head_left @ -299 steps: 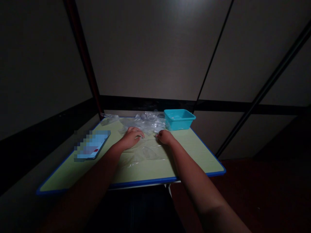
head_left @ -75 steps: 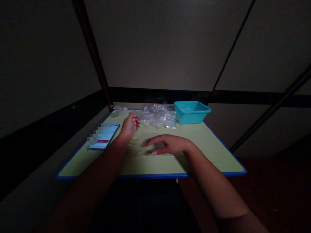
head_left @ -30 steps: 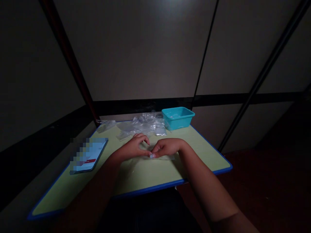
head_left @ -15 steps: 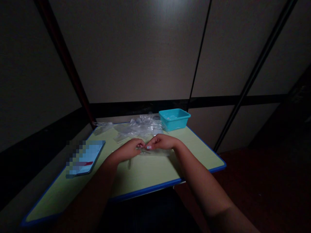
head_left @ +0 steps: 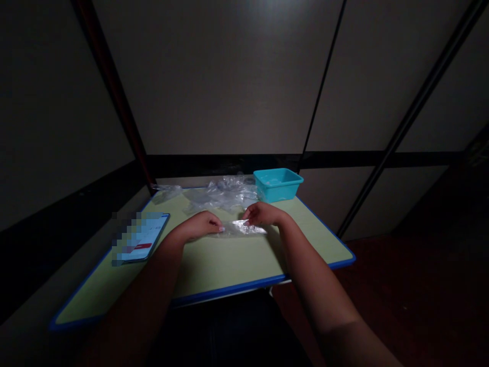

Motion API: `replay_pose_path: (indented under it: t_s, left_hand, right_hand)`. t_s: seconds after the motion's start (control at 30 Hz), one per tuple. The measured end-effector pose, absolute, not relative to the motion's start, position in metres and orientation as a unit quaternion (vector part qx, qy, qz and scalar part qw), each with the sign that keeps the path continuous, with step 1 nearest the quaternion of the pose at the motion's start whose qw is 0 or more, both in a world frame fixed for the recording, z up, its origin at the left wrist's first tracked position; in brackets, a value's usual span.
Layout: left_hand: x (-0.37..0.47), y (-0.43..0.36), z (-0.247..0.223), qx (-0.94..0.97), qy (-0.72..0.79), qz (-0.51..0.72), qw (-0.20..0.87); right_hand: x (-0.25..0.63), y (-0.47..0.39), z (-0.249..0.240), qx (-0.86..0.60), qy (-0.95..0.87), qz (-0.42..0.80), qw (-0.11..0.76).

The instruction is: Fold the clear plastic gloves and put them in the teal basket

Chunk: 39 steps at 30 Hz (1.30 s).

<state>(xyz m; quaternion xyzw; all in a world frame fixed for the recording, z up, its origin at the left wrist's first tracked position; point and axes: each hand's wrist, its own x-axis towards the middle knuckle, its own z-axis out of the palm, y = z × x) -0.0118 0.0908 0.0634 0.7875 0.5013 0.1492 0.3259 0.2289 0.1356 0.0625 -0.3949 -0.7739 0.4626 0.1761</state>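
A clear plastic bag (head_left: 239, 229) stretches between my two hands, low over the middle of the table. My left hand (head_left: 202, 224) pinches its left end between thumb and fingers. On the right part of the bag, my right hand (head_left: 262, 214) has its fingers closed on the upper edge, where the film shines. Just beyond my hands lies a heap of crumpled clear plastic bags (head_left: 225, 193). Whether anything is inside the held bag cannot be made out.
A turquoise plastic basin (head_left: 278, 191) stands at the table's back right corner. To the left lies a tablet-like device (head_left: 147, 237), partly pixelated. Another clear bag (head_left: 167, 192) rests at the back left. The yellow-green table (head_left: 229, 270) has a blue edge, with panelled walls behind.
My hands have moved apart from each other. The bag, bunched at my fingertips before, is now drawn out flat between them. The view has shifted slightly.
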Motion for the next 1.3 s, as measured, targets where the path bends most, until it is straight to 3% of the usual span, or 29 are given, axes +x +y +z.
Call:
replay_pose_path:
  t_s: [0.4, 0.57, 1.0, 1.3]
  left_hand:
    - [-0.016, 0.094, 0.06, 0.73, 0.535, 0.209, 0.371]
    - [-0.02, 0.096, 0.06, 0.729, 0.584, 0.221, 0.28]
    - [-0.019, 0.094, 0.062, 0.698, 0.637, 0.189, 0.266]
    - [-0.018, 0.093, 0.065, 0.693, 0.629, 0.205, 0.288]
  right_hand:
    - [0.232, 0.127, 0.076, -0.517, -0.816, 0.255, 0.044]
    - [0.231, 0.127, 0.078, -0.544, -0.822, 0.167, 0.003]
    - [0.227, 0.122, 0.082, -0.556, -0.821, 0.108, -0.069]
    - [0.232, 0.126, 0.079, -0.573, -0.81, 0.114, -0.036]
